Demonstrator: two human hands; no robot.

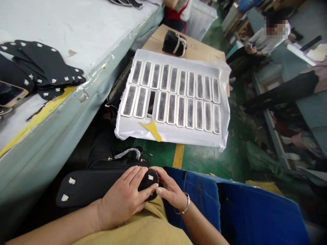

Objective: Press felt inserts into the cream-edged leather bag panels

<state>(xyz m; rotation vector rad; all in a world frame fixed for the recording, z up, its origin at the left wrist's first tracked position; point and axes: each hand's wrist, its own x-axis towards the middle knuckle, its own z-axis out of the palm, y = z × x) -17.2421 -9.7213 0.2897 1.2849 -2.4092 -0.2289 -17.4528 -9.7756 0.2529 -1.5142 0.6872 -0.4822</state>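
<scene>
A long black panel (89,187) with rounded ends lies across my lap, bits of white tape stuck near its ends. My left hand (125,197) rests over its right part, fingers bent across the far edge and thumb pointing to the right end. At that end my right hand (171,190) grips the rim between thumb and fingers, the two thumbs nearly meeting. Just beyond the panel is a black bag (120,163) with a plastic-wrapped handle. Under the panel, the fingertips are partly hidden.
Ahead, a white-wrapped tray (173,134) bears rows of framed dark strips and a yellow forked piece (152,130). A tied black bundle (174,43) sits on cardboard behind. Left, a table (84,30) holds black panels (43,68) and a phone (11,94). A blue bin (255,207) stands right; people are beyond.
</scene>
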